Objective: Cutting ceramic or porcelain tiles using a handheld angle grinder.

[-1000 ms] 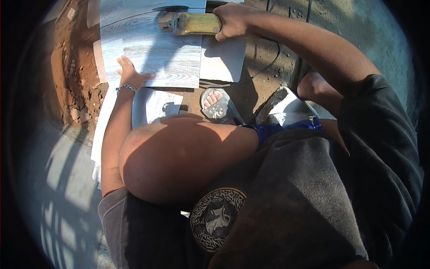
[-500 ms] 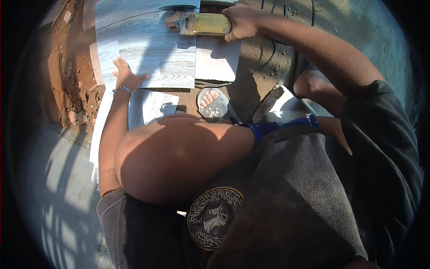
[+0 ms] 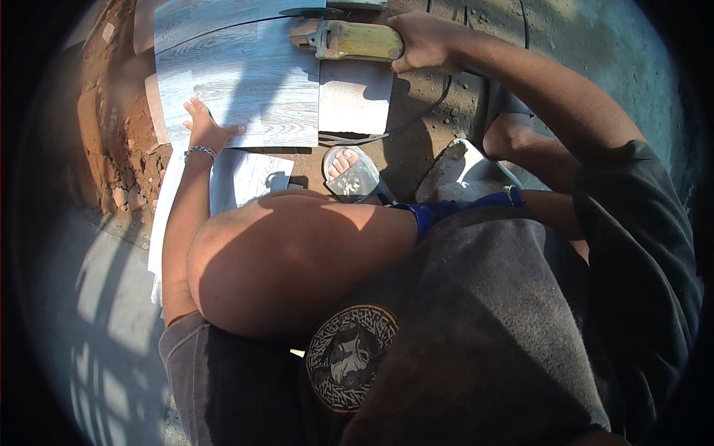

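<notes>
The person's right hand (image 3: 424, 41) is closed around the rear of a yellow grinder (image 3: 361, 40), whose body reaches in over the right edge of a wood-patterned tile (image 3: 286, 104). Its dark disc (image 3: 312, 13) lies toward the far part of that edge; whether it touches the tile cannot be told. The left hand (image 3: 207, 132) grips nothing: its fingers are spread wide, resting on the tile by its near left corner.

The tile lies in front of the person, beside a pale slab (image 3: 357, 97) that shows past its right edge. A thin dark line (image 3: 216, 32) crosses the far part of the tile; its depth is unclear.

The tile looks stiff and brittle, probably fairly heavy for its thinness, with a smooth face that could slip under a dusty palm. It would best be taken by two opposite edges, palms flat, clear of the dark line, where it may snap. The grinder seems hard and nose-heavy, best held around its body, well behind the disc.
</notes>
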`<state>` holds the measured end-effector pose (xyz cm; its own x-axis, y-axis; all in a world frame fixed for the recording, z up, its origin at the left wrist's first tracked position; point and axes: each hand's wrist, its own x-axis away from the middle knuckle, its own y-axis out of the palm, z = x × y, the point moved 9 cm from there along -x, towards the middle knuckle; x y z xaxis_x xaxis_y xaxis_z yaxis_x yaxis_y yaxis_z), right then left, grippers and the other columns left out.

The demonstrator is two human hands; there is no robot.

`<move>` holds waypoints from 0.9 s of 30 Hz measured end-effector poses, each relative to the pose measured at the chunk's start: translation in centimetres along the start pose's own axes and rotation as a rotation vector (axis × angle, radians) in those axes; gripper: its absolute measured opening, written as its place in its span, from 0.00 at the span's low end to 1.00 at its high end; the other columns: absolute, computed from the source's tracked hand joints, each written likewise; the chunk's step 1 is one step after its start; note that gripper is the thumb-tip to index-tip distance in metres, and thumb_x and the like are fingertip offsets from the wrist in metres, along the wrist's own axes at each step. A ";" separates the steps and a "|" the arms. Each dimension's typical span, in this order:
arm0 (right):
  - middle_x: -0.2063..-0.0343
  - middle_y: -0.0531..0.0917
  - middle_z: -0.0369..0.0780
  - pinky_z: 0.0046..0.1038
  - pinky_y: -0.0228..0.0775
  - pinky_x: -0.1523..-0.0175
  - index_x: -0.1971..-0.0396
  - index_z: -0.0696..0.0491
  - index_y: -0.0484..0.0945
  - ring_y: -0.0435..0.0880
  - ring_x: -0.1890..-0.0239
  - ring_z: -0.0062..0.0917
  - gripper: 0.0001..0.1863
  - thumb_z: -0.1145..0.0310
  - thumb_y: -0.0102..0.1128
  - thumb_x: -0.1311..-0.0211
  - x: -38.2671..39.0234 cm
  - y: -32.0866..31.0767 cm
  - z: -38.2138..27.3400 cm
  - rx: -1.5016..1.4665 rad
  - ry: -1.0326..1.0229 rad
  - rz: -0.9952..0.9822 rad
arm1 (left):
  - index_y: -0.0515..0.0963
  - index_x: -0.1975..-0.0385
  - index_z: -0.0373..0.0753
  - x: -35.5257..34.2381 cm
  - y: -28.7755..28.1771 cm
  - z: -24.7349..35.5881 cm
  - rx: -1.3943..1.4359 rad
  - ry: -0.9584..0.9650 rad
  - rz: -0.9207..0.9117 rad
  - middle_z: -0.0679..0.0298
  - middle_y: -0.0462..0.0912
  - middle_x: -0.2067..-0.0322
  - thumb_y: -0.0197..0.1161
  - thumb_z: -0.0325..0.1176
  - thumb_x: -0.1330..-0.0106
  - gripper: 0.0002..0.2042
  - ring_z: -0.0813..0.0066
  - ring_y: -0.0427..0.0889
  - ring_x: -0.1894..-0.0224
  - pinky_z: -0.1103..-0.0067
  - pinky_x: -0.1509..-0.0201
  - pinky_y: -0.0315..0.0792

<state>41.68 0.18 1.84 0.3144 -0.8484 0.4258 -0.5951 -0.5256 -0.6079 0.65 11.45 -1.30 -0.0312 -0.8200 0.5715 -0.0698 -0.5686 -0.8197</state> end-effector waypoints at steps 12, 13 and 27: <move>0.63 0.87 0.51 0.39 0.78 0.48 0.55 0.61 0.81 0.88 0.55 0.43 0.27 0.60 0.78 0.53 -3.9 0.9 -1.7 0.020 0.023 -0.050 | 0.32 0.24 0.29 0.0 0.1 0.0 -0.005 -0.018 -0.010 0.36 0.30 0.23 0.88 0.41 0.58 0.71 0.25 0.33 0.23 0.53 0.20 0.47; 0.63 0.87 0.51 0.39 0.78 0.48 0.55 0.60 0.81 0.88 0.54 0.43 0.28 0.58 0.79 0.53 -4.4 1.1 -2.0 0.009 0.023 -0.049 | 0.32 0.23 0.30 0.1 0.0 0.0 -0.010 -0.022 -0.012 0.37 0.30 0.23 0.88 0.40 0.58 0.72 0.26 0.33 0.23 0.53 0.20 0.47; 0.62 0.87 0.52 0.40 0.77 0.47 0.55 0.62 0.81 0.88 0.53 0.44 0.28 0.60 0.77 0.52 -2.0 0.1 -2.0 0.023 0.027 -0.100 | 0.32 0.23 0.31 0.6 -0.5 0.6 0.008 -0.072 -0.041 0.39 0.29 0.22 0.88 0.38 0.58 0.71 0.30 0.33 0.22 0.55 0.20 0.49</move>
<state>39.52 2.00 2.29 0.3508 -0.7899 0.5030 -0.5446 -0.6090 -0.5767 1.31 11.17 -0.58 0.0429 -0.7986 0.6004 -0.0610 -0.6019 -0.7962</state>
